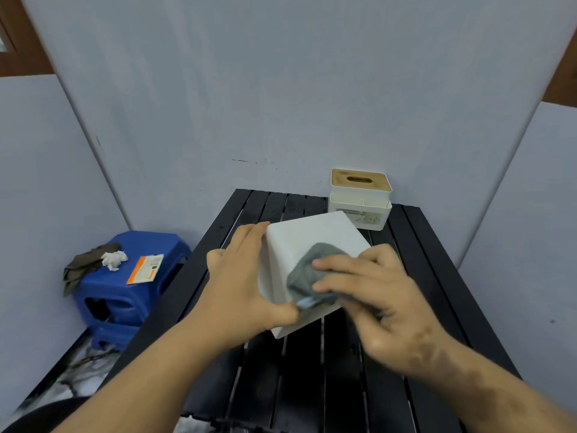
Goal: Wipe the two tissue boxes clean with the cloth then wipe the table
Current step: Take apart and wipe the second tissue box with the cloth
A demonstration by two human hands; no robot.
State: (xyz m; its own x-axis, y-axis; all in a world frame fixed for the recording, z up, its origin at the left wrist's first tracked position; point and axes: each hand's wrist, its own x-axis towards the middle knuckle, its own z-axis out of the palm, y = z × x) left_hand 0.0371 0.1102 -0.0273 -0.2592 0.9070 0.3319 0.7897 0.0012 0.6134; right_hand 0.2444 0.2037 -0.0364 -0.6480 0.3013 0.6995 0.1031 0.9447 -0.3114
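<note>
A plain white tissue box (pixel 307 237) is tilted up off the black slatted table (pixel 312 379), near its middle. My left hand (pixel 240 285) grips the box's left side, thumb on the near face. My right hand (pixel 377 298) presses a grey cloth (pixel 307 270) against the box's facing side, fingers laid over the cloth. A second white tissue box with a wooden lid (pixel 360 198) stands upright at the table's far right edge, untouched.
A blue plastic stool (pixel 125 295) stands left of the table with a dark rag, a crumpled tissue and an orange-white packet on it. Pale wall panels close in behind and on both sides.
</note>
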